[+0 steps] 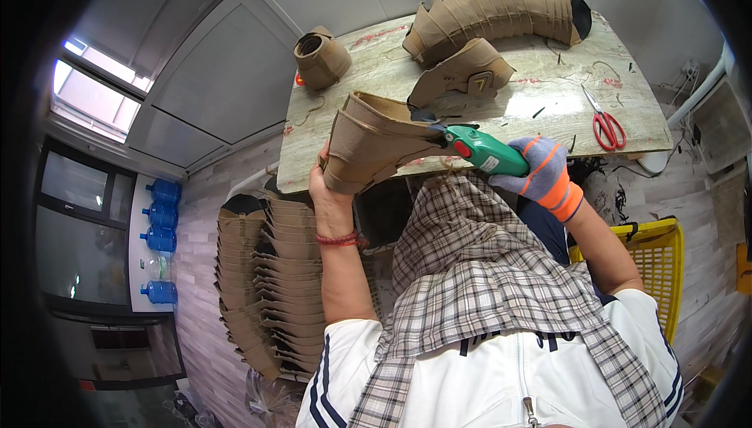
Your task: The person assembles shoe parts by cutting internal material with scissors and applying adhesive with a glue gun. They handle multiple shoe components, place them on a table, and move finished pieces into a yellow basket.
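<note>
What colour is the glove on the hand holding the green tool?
Blue-grey with orange stripes, on the right hand; seen clearly in the head view.

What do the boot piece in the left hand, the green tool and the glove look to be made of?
Boot piece: tan, matte, suede-like leather or synthetic, going by its soft nap. Green tool: glossy hard plastic, probably. Glove: grey knit fabric with orange stripes.

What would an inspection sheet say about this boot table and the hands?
Surface: pale wood-grain table, thread scraps on it.
Job's things: tan boot upper; green electric cutter at its edge.
Clutter: red scissors, a row of uppers, two single uppers.
Grips: left hand holds the upper; gloved right hand holds the cutter.
Cables: dark cable off the table's right.
Surroundings: stacked uppers, yellow basket, blue water bottles.
</note>
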`<state>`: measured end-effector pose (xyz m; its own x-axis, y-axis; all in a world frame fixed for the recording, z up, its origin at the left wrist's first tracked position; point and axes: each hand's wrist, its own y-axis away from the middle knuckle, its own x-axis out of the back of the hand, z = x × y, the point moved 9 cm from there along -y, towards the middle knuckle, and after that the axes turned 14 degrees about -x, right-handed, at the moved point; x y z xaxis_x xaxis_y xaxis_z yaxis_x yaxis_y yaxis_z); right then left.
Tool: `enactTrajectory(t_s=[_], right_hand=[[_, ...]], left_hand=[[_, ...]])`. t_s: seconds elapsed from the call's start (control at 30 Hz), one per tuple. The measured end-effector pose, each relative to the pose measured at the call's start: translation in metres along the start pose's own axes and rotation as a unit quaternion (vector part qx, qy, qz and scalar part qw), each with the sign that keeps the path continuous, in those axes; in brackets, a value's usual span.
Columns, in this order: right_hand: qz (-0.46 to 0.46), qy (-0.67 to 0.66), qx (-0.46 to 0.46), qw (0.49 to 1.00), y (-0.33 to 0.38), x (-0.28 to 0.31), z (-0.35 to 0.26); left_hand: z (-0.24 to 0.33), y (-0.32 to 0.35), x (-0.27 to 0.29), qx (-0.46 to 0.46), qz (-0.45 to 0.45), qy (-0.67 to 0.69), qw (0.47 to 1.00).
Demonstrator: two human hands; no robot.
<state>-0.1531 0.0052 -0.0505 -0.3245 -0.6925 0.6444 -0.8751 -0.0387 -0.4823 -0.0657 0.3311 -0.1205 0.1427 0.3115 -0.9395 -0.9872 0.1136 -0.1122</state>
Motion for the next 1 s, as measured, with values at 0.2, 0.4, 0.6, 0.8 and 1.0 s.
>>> enactTrajectory(t_s=[0.2, 0.4, 0.6, 0.8, 1.0], right_hand=[[-0.01, -0.063, -0.007, 0.998, -0.001, -0.008, -0.013], [-0.017, -0.174, -0.076, 0.982, 0.002, -0.01, -0.007], [-0.028, -0.222, -0.188, 0.956, 0.011, 0.002, 0.038], [-0.043, -0.216, -0.231, 0.948, 0.004, -0.001, 0.061], [-0.043, -0.164, -0.193, 0.967, -0.011, -0.005, 0.068]], left_hand=[[0.002, -0.002, -0.003, -0.059, 0.093, -0.052, 0.993], [0.03, 0.001, -0.08, -0.193, 0.015, -0.411, 0.891], [0.114, -0.078, -0.149, -0.253, -0.063, -0.908, 0.327], [0.132, -0.252, -0.121, -0.123, -0.078, -0.977, 0.157], [0.139, -0.311, -0.076, -0.198, 0.0, -0.954, 0.223]])
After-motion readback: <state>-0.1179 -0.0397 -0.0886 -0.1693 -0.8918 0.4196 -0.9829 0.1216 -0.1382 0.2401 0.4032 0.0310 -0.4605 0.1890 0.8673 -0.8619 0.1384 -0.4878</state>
